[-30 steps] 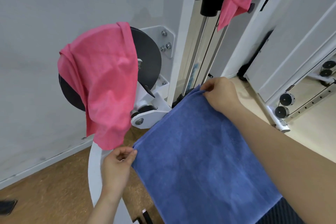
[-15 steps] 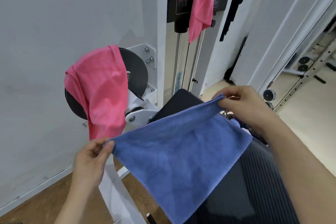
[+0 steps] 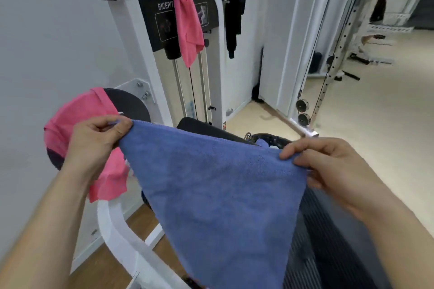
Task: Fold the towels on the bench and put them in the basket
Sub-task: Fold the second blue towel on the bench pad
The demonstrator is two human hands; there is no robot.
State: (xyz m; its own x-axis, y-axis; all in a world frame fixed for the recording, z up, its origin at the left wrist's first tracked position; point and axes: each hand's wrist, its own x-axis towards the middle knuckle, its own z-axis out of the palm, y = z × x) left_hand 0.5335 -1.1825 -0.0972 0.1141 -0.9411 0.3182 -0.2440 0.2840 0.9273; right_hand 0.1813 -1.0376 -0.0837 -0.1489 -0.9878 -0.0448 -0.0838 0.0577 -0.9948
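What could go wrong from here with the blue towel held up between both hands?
The blue towel hangs only from corner pinches by the left hand and right hand; if either grip slips, it could drop onto the floor. The pink towel draped over the black disc sits right behind the left hand and might get brushed off.

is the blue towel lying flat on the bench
No, the left hand and right hand pinch the blue towel by its top corners, so it hangs.
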